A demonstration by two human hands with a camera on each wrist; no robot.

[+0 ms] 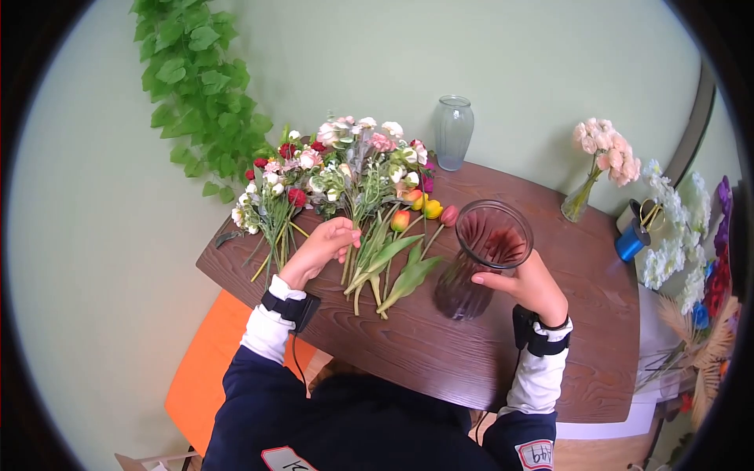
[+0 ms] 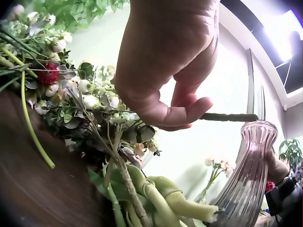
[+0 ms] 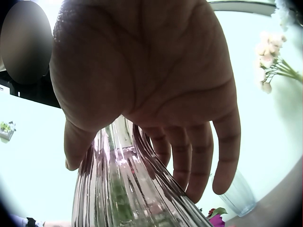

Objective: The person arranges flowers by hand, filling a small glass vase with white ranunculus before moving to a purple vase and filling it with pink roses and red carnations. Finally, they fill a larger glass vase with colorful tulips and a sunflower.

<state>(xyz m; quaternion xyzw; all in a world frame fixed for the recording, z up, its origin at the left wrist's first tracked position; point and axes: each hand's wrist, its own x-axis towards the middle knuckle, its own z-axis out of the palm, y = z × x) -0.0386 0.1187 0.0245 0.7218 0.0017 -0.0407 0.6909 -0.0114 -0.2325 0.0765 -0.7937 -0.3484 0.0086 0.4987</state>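
My left hand [image 1: 320,253] pinches a thin green stem [image 2: 229,117] between thumb and fingers, over the lower stems of a white and pink bunch [image 1: 369,173]. In the left wrist view the stem's end appears beside the rim of a ribbed, purplish glass vase [image 2: 246,172]; whether they touch, I cannot tell. The vase [image 1: 465,289] stands on the table, slightly tilted in view, with my right hand [image 1: 536,290] curled round its narrow upper part. Seen from the right wrist, the thumb lies on one side of the glass and the fingers on the other.
Tulips [image 1: 433,209] with broad leaves lie between my hands. Red and white flowers [image 1: 271,184] lie at the left. A clear vase [image 1: 454,133] stands at the back edge, pale pink flowers in a small vase [image 1: 576,206] at the right, near a blue spool [image 1: 631,241].
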